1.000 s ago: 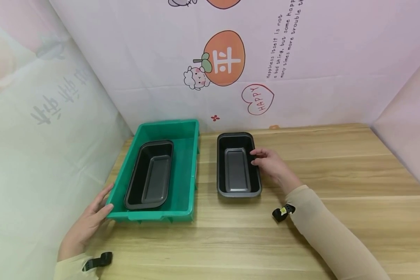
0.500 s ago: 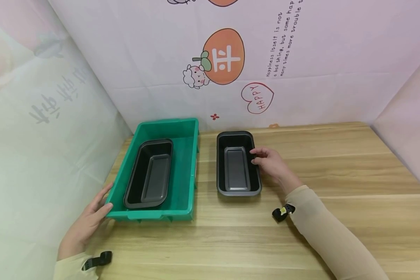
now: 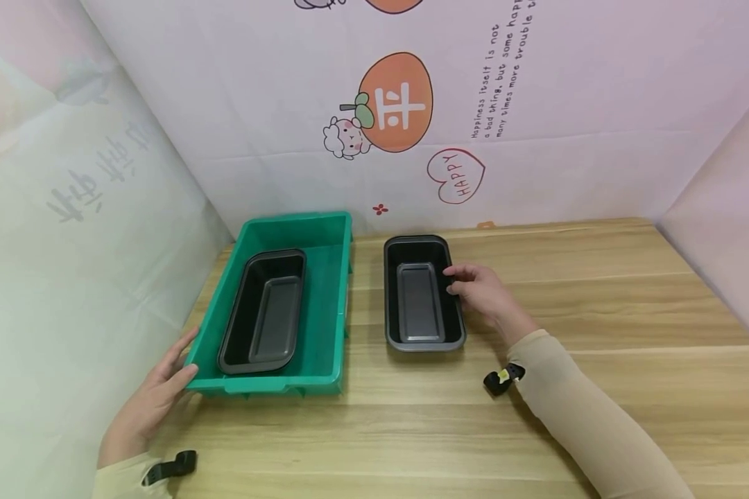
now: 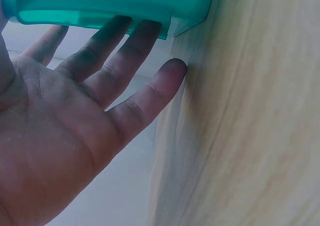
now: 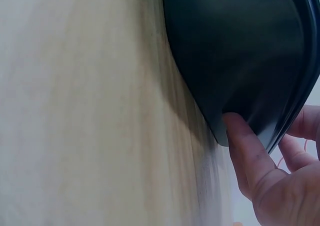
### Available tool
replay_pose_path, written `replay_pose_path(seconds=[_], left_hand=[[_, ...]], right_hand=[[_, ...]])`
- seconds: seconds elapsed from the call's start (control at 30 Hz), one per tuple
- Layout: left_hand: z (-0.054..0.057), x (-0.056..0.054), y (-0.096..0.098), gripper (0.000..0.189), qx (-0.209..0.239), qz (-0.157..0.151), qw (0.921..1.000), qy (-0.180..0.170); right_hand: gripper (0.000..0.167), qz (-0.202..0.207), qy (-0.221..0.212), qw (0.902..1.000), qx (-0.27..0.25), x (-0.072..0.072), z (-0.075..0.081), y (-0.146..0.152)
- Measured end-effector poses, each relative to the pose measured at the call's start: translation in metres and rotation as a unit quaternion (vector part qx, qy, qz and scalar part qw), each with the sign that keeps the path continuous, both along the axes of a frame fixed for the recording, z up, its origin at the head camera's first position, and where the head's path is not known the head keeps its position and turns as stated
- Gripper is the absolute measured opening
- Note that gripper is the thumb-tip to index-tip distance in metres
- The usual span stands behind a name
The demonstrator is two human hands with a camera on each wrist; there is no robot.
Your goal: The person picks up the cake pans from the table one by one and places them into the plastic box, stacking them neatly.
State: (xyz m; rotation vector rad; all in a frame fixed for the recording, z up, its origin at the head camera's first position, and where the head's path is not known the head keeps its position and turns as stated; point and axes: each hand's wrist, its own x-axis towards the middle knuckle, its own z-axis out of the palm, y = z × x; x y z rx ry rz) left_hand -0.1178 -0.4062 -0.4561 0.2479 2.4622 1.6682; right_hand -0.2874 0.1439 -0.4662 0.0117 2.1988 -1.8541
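A dark loaf pan (image 3: 419, 305) stands upright on the wooden table, right of a green plastic tray (image 3: 324, 291). My right hand (image 3: 483, 294) holds this pan by its right long side. The right wrist view shows one fingertip pressed to the pan's outer wall (image 5: 235, 51), with other fingers over the rim. A second dark loaf pan (image 3: 277, 319) lies in the tray, towards its left side. At the tray's near left corner my left hand (image 3: 152, 405) grips the rim, thumb on top. In the left wrist view its fingers (image 4: 125, 66) reach below the rim at the tray's outside.
A printed white cloth (image 3: 274, 104) hangs behind the table, and pale cloth walls (image 3: 93, 277) close in both sides. The wooden table top (image 3: 599, 298) extends right and in front of the pans. Both wrists carry black straps (image 3: 173, 468).
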Motion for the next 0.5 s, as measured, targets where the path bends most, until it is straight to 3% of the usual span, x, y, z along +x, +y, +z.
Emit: replay_pose_path(seconds=[0.13,0.5], left_hand=[[-0.0006,0.0004,-0.0015,0.059,0.016,-0.005,0.9998,0.005],[-0.0009,0.0004,0.0003,0.06,0.006,0.007,1.0,0.003]], right_hand=[[0.044,-0.004,-0.003,1.0,-0.006,0.0009,0.0,-0.0007],[0.045,-0.001,0.001,1.0,-0.005,0.0021,0.0019,-0.0005]])
